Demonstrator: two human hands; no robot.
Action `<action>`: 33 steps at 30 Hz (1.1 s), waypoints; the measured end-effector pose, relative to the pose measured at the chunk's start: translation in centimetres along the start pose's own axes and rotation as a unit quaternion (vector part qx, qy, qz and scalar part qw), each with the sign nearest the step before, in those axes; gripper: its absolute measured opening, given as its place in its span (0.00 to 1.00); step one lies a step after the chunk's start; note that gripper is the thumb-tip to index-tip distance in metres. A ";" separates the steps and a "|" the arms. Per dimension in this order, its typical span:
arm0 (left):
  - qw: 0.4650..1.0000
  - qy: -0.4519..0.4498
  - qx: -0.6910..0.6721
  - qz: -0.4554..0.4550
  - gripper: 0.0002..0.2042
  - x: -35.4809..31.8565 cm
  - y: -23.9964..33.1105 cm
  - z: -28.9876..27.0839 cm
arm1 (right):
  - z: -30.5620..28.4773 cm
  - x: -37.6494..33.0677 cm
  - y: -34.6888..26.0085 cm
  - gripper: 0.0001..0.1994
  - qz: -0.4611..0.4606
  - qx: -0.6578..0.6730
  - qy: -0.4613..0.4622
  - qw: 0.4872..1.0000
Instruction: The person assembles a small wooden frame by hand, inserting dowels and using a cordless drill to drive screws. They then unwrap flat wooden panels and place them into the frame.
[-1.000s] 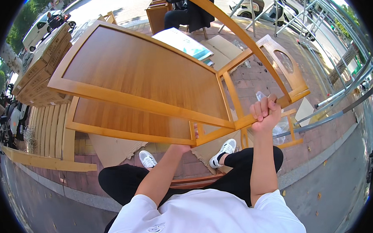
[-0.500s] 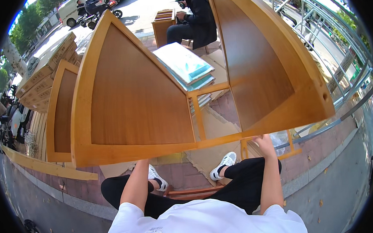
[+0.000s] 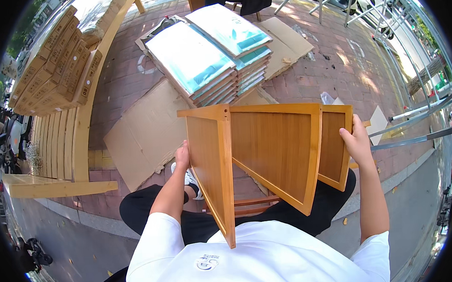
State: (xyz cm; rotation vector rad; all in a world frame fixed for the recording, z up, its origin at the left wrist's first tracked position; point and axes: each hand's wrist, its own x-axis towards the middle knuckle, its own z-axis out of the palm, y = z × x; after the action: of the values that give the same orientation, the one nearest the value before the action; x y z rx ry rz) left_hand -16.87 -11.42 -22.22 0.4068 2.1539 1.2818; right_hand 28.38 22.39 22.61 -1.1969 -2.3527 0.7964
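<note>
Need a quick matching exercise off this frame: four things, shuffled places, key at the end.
Things
1. left hand
2. right hand
3. brown cartons
4. white-and-teal stacks

Places
A. piled on the slatted bench
B. at the outer edge of the rightmost wooden panel
C. beyond the panels, flattened cardboard around their base
D. at the outer side of the leftmost wooden panel

Pairs: 1-D, 2-B, 3-A, 4-C
</note>
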 end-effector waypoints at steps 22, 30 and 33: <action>0.956 0.018 -0.232 -0.176 0.34 0.0 3.4 -7.2 | 21.2 8.9 -0.7 0.20 0.013 -0.095 -0.062 0.994; 0.994 -0.007 0.047 -0.094 0.29 -12.6 25.0 -14.2 | 12.1 3.2 -1.2 0.28 -0.081 -0.011 0.002 0.997; 0.982 0.010 0.190 0.005 0.22 -15.3 23.0 -13.6 | 2.0 2.7 5.4 0.19 0.029 0.027 0.158 0.987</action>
State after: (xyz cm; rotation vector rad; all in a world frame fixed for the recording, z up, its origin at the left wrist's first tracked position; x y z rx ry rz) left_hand -14.45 -17.77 7.79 0.5611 2.4189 0.8767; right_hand 28.97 26.58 17.82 -1.2705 -2.0352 0.6316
